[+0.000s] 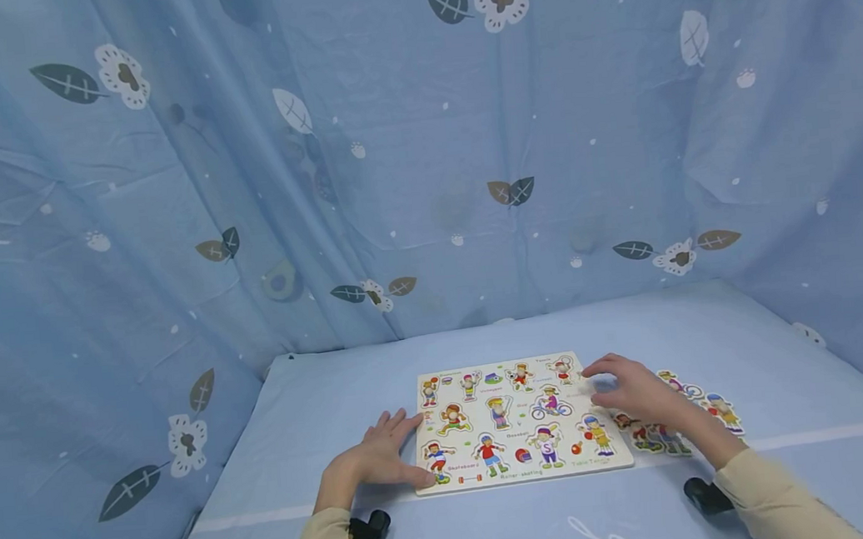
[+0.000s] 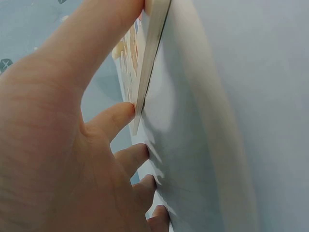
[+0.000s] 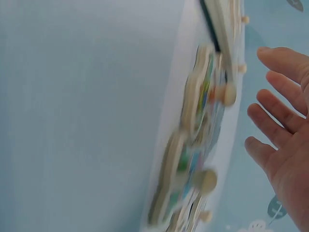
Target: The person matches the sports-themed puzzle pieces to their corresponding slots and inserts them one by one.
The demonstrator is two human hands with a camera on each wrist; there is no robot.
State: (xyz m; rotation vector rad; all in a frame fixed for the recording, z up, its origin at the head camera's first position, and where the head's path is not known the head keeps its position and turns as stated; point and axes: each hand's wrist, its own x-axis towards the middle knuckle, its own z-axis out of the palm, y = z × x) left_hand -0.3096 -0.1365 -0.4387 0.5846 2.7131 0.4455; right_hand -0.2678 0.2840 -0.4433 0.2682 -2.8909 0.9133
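A white wooden puzzle board point(image 1: 480, 421) printed with sports figures lies on the bed-like blue surface. My left hand point(image 1: 383, 457) is spread at its left side, thumb on the lower left corner and a fingertip at the edge. In the left wrist view this hand's fingers point(image 2: 113, 121) reach along the board's edge point(image 2: 149, 58). Above the board's right edge, my right hand point(image 1: 639, 390) has its fingers loosely extended and holds nothing. Several loose knobbed puzzle pieces point(image 1: 725, 409) lie right of the board, partly hidden under the right forearm.
A blue cloth point(image 1: 570, 527) with white lettering covers the surface. Behind and to the left hang blue curtains point(image 1: 407, 137) with leaf and flower prints. Black wrist mounts point(image 1: 370, 528) show beside both sleeves. Round wooden knobs point(image 3: 207, 181) stick out from the loose pieces.
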